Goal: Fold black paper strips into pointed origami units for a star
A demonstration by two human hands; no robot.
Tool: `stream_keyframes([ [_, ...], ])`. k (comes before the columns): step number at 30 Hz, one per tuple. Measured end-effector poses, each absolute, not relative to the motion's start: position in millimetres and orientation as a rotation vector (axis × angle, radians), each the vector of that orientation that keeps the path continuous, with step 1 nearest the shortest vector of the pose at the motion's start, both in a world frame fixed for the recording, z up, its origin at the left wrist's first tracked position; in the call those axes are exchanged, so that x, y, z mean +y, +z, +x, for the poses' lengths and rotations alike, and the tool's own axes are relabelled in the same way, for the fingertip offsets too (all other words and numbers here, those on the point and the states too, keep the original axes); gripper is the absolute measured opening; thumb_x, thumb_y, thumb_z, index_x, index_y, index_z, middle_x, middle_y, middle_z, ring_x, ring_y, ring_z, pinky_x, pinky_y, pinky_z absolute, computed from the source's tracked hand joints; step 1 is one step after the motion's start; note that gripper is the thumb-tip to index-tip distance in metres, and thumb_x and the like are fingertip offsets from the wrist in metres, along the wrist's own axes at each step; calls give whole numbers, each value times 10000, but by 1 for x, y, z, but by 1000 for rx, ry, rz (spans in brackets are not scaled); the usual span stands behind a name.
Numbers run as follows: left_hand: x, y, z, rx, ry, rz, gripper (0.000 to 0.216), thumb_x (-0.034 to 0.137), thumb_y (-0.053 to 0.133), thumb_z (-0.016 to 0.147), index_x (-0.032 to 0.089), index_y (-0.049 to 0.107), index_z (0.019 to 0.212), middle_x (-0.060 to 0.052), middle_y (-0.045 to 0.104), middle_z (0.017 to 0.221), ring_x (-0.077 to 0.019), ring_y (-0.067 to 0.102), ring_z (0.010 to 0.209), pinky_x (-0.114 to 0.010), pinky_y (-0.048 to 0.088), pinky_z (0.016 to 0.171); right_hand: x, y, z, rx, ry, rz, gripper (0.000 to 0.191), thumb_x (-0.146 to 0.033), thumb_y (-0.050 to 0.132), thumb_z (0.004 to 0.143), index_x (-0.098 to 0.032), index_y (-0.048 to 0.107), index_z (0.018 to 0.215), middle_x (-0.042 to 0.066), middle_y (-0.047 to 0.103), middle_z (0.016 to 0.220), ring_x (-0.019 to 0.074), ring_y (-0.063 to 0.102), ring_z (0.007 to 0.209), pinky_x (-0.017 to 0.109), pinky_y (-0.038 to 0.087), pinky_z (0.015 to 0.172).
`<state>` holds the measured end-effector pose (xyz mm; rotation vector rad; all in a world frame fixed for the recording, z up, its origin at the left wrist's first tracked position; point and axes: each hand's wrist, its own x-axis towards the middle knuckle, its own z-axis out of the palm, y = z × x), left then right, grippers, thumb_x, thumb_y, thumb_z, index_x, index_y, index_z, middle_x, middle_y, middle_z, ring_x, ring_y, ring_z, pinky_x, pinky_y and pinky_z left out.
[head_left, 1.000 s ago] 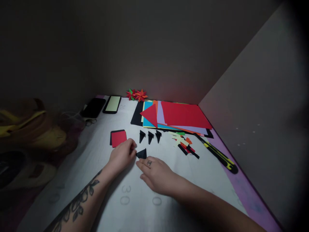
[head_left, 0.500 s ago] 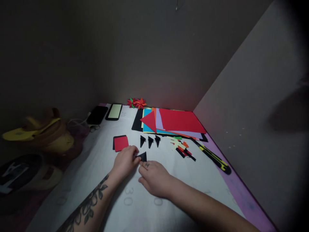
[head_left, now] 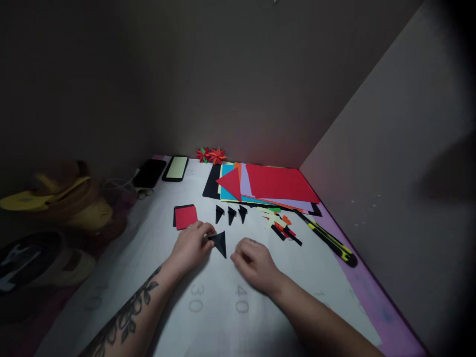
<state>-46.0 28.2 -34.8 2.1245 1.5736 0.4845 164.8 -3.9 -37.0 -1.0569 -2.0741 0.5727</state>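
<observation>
Between the thumb and fingers of my left hand [head_left: 192, 243] is one corner of a folded black paper triangle [head_left: 219, 243], its long edge facing right. My right hand [head_left: 256, 263] rests just right of the triangle, apart from it, with its fingers curled in; no object shows in it. Beyond the triangle stand three small folded black paper pieces [head_left: 231, 215] in a row. Close to my left fingers lies a stack of red paper squares [head_left: 185, 217] with black ones showing behind.
Coloured paper sheets [head_left: 282, 183] lie at the back, with paper scraps [head_left: 280, 225] in front and a yellow-black utility knife [head_left: 330, 240] on the right. Two folded paper stars [head_left: 210, 155] are by the wall. A phone [head_left: 176, 168] and caps [head_left: 55, 208] are leftward.
My right hand has come off the black paper triangle and moved right, its fingers curled. More of the triangle now shows, still gripped by my left hand.
</observation>
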Motion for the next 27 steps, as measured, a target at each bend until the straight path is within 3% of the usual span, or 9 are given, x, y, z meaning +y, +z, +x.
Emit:
stream_keyframes([
  [5,29,-35,-41,1454,496,2179,84,172,582,752,216,631,805,-32,590,918,-197,550,834,-306,373,728,5,-39,169,-1991,667,-1166,208,-201,526,847,-204,463,649,0,518,663,138,508,631,266,399,598],
  [8,28,-35,-37,1388,612,2085,47,169,542,776,190,574,750,-22,578,827,-175,526,769,-288,370,683,5,-43,166,-1876,758,-1163,48,-156,531,813,-203,536,822,36,569,873,137,548,705,269,450,658],
  [11,24,-36,-30,1337,774,1808,73,222,503,825,188,517,762,15,526,705,-140,475,652,-252,359,594,5,-46,161,-1700,854,-1240,253,-163,558,773,-203,531,1021,69,539,1053,117,553,692,258,471,632],
  [15,16,-37,-20,1314,889,1599,118,266,550,813,187,487,753,46,474,656,-112,436,601,-224,338,546,8,-47,159,-1532,1126,-1337,81,-245,558,781,-191,562,841,-17,529,701,103,472,553,215,380,494],
  [18,11,-38,-16,1290,942,1590,133,238,576,793,200,462,850,56,474,678,-108,459,600,-217,363,545,10,-45,161,-1425,1294,-1349,140,-281,540,785,-195,506,681,-64,425,526,87,383,466,204,285,437],
  [20,8,-37,-16,1288,991,1669,219,215,568,797,208,448,980,25,532,780,-130,527,680,-242,427,602,11,-43,162,-1394,1305,-1345,153,-267,542,767,-194,487,643,-72,408,505,80,359,456,202,263,434],
  [22,5,-34,-18,1258,1054,1868,349,187,572,786,208,440,1108,-70,571,1045,-193,572,932,-325,482,767,11,-43,163,-1374,1320,-1325,143,-251,539,749,-194,485,629,-76,406,490,77,349,451,199,259,434],
  [24,3,-31,-21,1167,1058,2120,467,130,579,754,215,454,1195,-133,476,1299,-263,463,1203,-429,430,953,12,-43,164,-1322,1382,-1300,132,-233,522,732,-197,476,614,-82,401,462,74,340,433,195,257,426],
  [27,4,-29,-24,1059,974,2367,524,59,550,740,240,510,1231,-113,519,1310,-284,393,1288,-482,369,1034,13,-42,164,-1209,1513,-1269,121,-213,486,702,-200,454,585,-83,408,430,66,321,399,189,245,407],
])
